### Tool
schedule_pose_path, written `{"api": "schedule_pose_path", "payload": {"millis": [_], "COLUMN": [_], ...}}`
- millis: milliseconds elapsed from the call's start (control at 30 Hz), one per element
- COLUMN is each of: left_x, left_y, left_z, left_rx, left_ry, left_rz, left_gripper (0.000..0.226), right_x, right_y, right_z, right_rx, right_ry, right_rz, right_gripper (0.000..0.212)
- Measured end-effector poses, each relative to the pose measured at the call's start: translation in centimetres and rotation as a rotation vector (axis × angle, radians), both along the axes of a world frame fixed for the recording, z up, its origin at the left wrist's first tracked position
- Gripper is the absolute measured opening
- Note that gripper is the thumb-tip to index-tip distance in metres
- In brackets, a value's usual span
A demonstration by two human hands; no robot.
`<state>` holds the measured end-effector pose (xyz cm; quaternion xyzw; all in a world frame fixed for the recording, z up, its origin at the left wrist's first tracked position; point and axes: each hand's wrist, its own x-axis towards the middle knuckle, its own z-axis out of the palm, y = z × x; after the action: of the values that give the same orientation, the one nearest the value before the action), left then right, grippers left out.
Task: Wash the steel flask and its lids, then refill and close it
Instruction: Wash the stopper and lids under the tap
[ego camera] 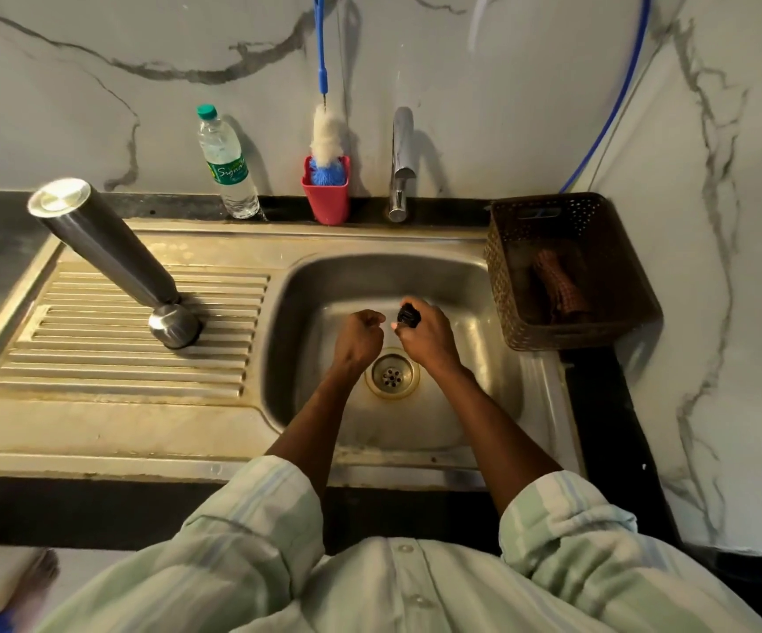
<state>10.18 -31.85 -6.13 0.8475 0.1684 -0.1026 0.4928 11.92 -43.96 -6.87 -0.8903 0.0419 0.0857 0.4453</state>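
1. Right hand fingers grip small black lid over sink; left hand curled, empty.
2. Steel flask upside down on drainboard.
3. Lid likely light, wet, slippery: hold by rim.

Dim, warm indoor light, seemingly from above and front; marble wall behind sink unevenly lit, brighter upper right. Bright glare on flask base disc and on lid left of sink. Bottle and tap cast soft shadows rightward on wall. Strong wide-angle bend: counter edges curve, wall veins bow near frame edges. Bottom-left corner smeared with motion blur. Overall softness, slight grain; hands over sink slightly blurred
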Motion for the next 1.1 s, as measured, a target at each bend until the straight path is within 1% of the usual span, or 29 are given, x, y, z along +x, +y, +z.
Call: {"api": "schedule_pose_path", "payload": {"millis": [67,133,200,267,300,333,400,433,467,500,600,633,667,700,767,800,867,933,967,1000,1033,1100], "left_x": [0.1,0.3,0.3,0.1,0.0,-0.2,-0.4,-0.5,-0.7,-0.8,-1.1,-1.3,-1.4,-1.4,-1.3,-1.4,-1.5,-1.7,-1.7,-1.7,-1.7,-1.7], "left_y": [0.3,0.7,1.0,1.2,1.3,1.3,1.4,1.3,1.3,1.2,1.0,0.9,0.8,0.8,1.0,1.0,1.2,1.5,1.7,1.9,2.1,2.7], "left_z": [0.1,0.1,0.4,0.6,0.7,0.7,0.5,0.4,0.3,0.3,0.3,0.3,0.3,0.3,0.4,0.5,0.8,1.2,1.3,1.3,1.4,1.5], "left_rx": [0.023,0.052,0.085,0.119,0.131,0.144,0.165,0.168,0.175,0.184,0.187,0.183,0.182,0.185,0.191,0.188,0.187,0.182,0.178,0.177,0.18,0.186], "left_ry": [-0.001,-0.007,-0.012,-0.032,-0.047,-0.063,-0.08,-0.084,-0.087,-0.094,-0.112,-0.11,-0.108,-0.108,-0.12,-0.127,-0.164,-0.22,-0.24,-0.253,-0.26,-0.273], "left_rz": [-0.016,-0.041,-0.059,-0.071,-0.071,-0.068,-0.062,-0.065,-0.073,-0.077,-0.073,-0.074,-0.075,-0.074,-0.062,-0.053,-0.024,-0.005,-0.005,-0.006,-0.007,0.0], "left_gripper": [0.045,0.047,0.046,0.045,0.044,0.044,0.044,0.045,0.045,0.045,0.045,0.045,0.045,0.045,0.046,0.046,0.045,0.044,0.044,0.043,0.043,0.043], "right_x": [0.2,0.0,-0.5,-1.3,-1.6,-1.8,-1.6,-1.4,-1.3,-1.1,-1.3,-1.6,-1.9,-2.1,-1.9,-1.8,-1.7,-2.2,-2.4,-2.7,-2.6,-1.9], "right_y": [0.1,0.2,0.4,0.2,0.1,-0.1,-0.4,-0.6,-0.5,-0.3,0.5,0.6,0.6,0.5,0.4,0.4,0.8,1.5,1.7,1.9,2.0,2.3], "right_z": [1.9,4.3,5.9,5.6,4.8,4.0,2.3,2.2,2.5,3.1,5.0,4.8,4.4,3.8,2.6,2.5,3.4,4.7,4.8,4.6,4.2,3.3], "right_rx": [-0.001,-0.025,-0.096,-0.159,-0.193,-0.245,-0.404,-0.441,-0.422,-0.365,-0.148,-0.107,-0.116,-0.172,-0.331,-0.342,-0.23,-0.056,-0.012,-0.028,-0.085,-0.25], "right_ry": [-0.072,-0.149,-0.268,-0.448,-0.46,-0.396,-0.136,-0.067,-0.063,-0.108,-0.331,-0.393,-0.395,-0.32,-0.07,-0.043,-0.161,-0.356,-0.443,-0.459,-0.393,-0.087], "right_rz": [0.023,0.039,-0.006,-0.085,-0.084,-0.055,0.041,0.057,0.041,0.012,-0.093,-0.113,-0.106,-0.075,-0.019,-0.027,-0.083,-0.171,-0.212,-0.229,-0.213,-0.153], "right_gripper": [0.032,0.047,0.062,0.063,0.061,0.057,0.049,0.048,0.049,0.052,0.063,0.063,0.062,0.061,0.058,0.058,0.059,0.06,0.061,0.061,0.061,0.058]}}
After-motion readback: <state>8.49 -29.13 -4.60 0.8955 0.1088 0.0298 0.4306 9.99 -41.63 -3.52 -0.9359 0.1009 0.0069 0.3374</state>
